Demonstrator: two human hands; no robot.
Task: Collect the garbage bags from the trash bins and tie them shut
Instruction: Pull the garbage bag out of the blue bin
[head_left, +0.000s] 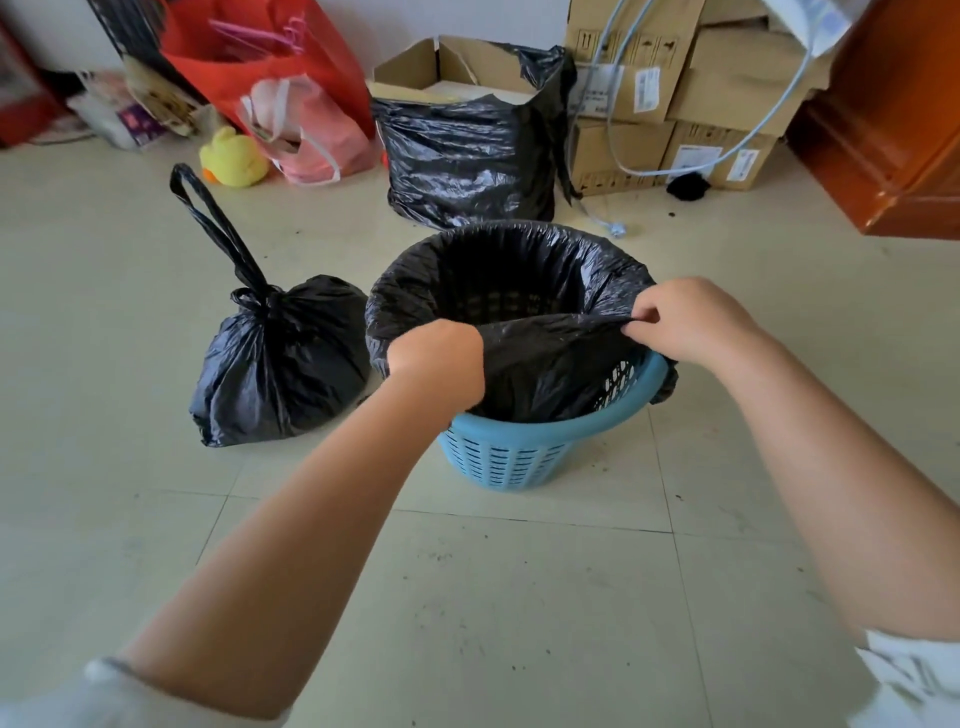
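Left hand (439, 358) and right hand (688, 322), apart, each pinch the black liner (540, 358) in the blue bin (511, 454); carton labels (647, 89) are illegible.

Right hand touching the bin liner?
Touching. Head view: right hand pinches the liner edge, lifted off the near rim of the blue bin.

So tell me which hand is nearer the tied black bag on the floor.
Left. The left hand grips the bin liner's near edge on the side just beside the tied bag; the right hand pinches the liner at the bin's far side.
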